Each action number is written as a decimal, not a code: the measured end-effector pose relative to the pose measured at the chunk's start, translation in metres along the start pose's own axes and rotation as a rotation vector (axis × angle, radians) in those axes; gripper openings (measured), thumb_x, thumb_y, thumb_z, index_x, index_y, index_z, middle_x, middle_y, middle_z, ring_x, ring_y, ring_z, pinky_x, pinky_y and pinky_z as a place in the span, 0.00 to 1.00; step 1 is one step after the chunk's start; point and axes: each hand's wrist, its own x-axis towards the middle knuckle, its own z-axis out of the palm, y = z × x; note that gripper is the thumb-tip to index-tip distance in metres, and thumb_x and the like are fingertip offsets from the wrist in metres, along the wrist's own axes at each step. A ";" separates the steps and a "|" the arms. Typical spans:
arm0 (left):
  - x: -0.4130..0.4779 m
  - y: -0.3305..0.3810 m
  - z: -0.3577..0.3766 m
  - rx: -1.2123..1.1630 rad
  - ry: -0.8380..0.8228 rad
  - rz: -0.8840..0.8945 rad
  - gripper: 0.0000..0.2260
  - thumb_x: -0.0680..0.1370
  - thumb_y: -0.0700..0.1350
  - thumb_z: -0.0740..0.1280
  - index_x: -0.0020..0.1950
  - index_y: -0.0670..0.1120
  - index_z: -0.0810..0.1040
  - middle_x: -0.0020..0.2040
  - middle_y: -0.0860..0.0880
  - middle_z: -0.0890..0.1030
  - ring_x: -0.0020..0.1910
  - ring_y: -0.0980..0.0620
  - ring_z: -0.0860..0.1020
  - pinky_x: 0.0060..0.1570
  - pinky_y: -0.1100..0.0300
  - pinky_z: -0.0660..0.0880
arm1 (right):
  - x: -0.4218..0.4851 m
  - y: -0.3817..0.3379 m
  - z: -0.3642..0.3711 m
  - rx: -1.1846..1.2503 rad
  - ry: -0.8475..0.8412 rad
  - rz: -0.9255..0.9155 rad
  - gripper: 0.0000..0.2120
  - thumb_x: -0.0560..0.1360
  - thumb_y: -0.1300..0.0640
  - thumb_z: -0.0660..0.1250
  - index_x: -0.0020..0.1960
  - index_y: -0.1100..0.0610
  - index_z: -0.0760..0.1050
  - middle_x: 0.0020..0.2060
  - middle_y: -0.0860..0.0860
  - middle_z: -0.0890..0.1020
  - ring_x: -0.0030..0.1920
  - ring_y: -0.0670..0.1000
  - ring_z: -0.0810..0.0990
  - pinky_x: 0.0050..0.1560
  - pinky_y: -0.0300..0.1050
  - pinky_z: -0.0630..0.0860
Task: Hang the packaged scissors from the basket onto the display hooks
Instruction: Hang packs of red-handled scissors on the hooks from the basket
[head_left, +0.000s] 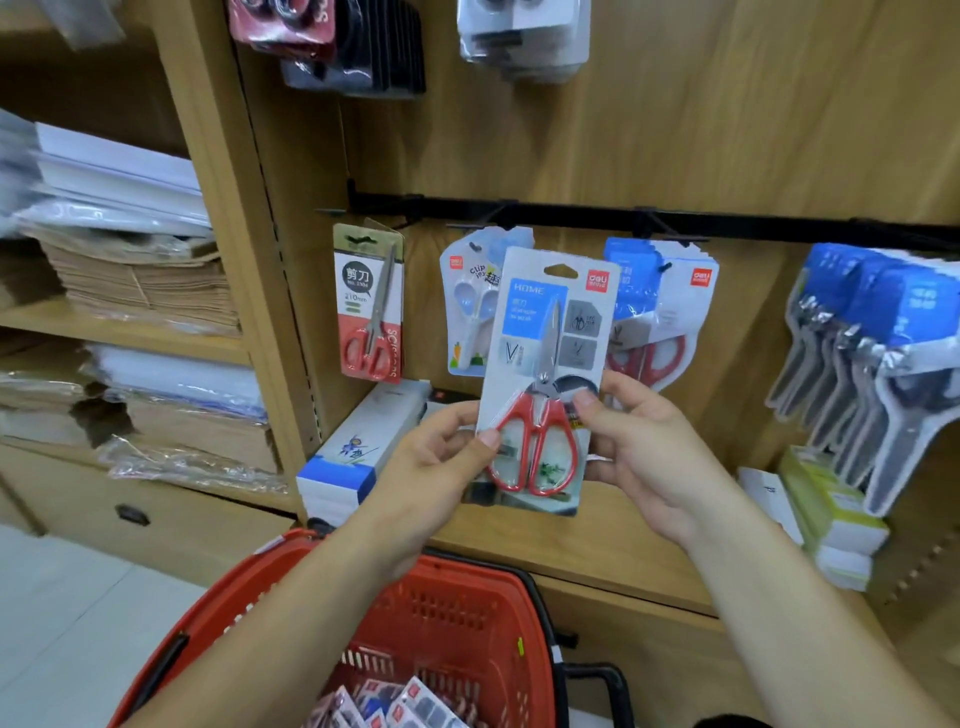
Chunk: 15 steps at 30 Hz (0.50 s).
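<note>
While the pack of scissors (545, 332) is held up in front of the black rail (571, 214), well above the red basket (457, 613), the step in hand looks like lining it up with a hook. The left hand (436, 467) pinches the lower left edge, thumb on the front beside a red handle and fingers behind. The right hand (644, 457) pinches the right edge the same way, thumb on the front. The pack stands nearly upright, leaning a little to the right. Its hanging slot (561, 271) sits just below the rail and is not on any hook yet.

The best match seems to be the bunch of hanging packs (670, 322) just to the right, partly behind the held one: same blue top, same red logo, red handles. To do this well, I would shift the pack right and bring the slot level with the tip of that hook (664, 267). Then I would push straight back along the hook rather than at an angle, so the card does not bend or tear at the slot. Holding so low gives little control of the top edge; sliding one hand higher would steady it. The printed face should point outward like the others. The main risk is knocking the front pack off the hook. More spare packs (410, 701) lie in the bottom of the basket.
</note>
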 end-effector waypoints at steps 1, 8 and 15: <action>0.000 0.000 0.001 -0.001 -0.003 -0.004 0.11 0.85 0.43 0.65 0.67 0.48 0.80 0.48 0.48 0.88 0.48 0.54 0.85 0.46 0.62 0.79 | 0.000 0.000 -0.002 0.002 -0.002 0.001 0.11 0.84 0.58 0.67 0.64 0.50 0.81 0.54 0.52 0.89 0.52 0.56 0.89 0.51 0.57 0.83; -0.002 -0.008 0.003 0.047 -0.002 -0.051 0.09 0.85 0.43 0.67 0.63 0.48 0.82 0.52 0.48 0.88 0.48 0.55 0.85 0.46 0.63 0.78 | -0.005 0.003 -0.007 -0.039 0.009 0.038 0.10 0.83 0.59 0.68 0.64 0.52 0.82 0.53 0.53 0.89 0.51 0.57 0.89 0.49 0.56 0.85; 0.005 -0.020 0.026 0.075 -0.072 -0.106 0.12 0.82 0.38 0.69 0.65 0.47 0.78 0.56 0.48 0.88 0.54 0.46 0.87 0.47 0.56 0.83 | -0.017 -0.003 -0.045 -0.330 -0.051 0.084 0.08 0.83 0.56 0.69 0.62 0.53 0.82 0.49 0.53 0.89 0.45 0.53 0.89 0.45 0.54 0.85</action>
